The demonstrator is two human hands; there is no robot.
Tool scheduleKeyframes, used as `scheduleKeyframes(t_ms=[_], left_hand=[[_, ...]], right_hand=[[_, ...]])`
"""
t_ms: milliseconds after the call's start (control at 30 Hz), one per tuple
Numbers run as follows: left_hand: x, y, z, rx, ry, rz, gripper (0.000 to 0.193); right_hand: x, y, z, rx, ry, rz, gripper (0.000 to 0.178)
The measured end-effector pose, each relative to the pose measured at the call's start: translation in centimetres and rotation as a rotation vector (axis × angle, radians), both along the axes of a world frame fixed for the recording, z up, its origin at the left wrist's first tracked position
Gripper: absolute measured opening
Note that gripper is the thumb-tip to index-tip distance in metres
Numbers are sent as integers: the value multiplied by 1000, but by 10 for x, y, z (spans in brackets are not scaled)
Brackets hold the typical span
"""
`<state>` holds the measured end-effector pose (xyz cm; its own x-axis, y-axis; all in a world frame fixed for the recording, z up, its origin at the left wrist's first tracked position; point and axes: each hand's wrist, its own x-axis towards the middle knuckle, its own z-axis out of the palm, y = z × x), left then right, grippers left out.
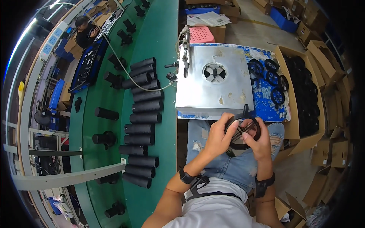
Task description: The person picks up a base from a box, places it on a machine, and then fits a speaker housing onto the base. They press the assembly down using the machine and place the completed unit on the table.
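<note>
In front of my lap I hold a black ring-shaped part (241, 130) with thin crossbars inside it and a small tab on its rim. My left hand (221, 133) grips its left side, with the thumb on the inner edge. On the opposite side my right hand (260, 141) has closed round the rim, its thumb pressed near the crossbars. Just beyond the ring stands a silver metal box (197, 93) with a round opening, where a cross-shaped fixture (215, 72) shows. Several similar black rings (272, 78) lie right of the box on a worn blue surface (262, 108).
A cardboard box (292, 135) full of black parts stands at the right. Several black tubes (146, 107) lie in a row on the green bench (167, 114) at my left. A pink stool (201, 35) stands beyond the metal box. Another person (85, 34) sits far left.
</note>
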<state>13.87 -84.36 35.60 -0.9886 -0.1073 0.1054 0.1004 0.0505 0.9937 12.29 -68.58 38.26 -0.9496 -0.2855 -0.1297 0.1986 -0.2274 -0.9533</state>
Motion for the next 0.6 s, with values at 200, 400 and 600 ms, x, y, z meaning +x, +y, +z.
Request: scheduleKeyframes(t_ms=[200, 400, 600], left_hand=[[-25, -14, -4, -80, 317, -13, 28], [-87, -52, -24, -356, 145, 42, 51], [-161, -83, -54, -449, 159, 293, 45]], right_hand=[[-39, -15, -28, 148, 118, 18, 22], [-102, -59, -56, 343, 413, -78, 18], [-167, -110, -84, 493, 374, -139, 22]])
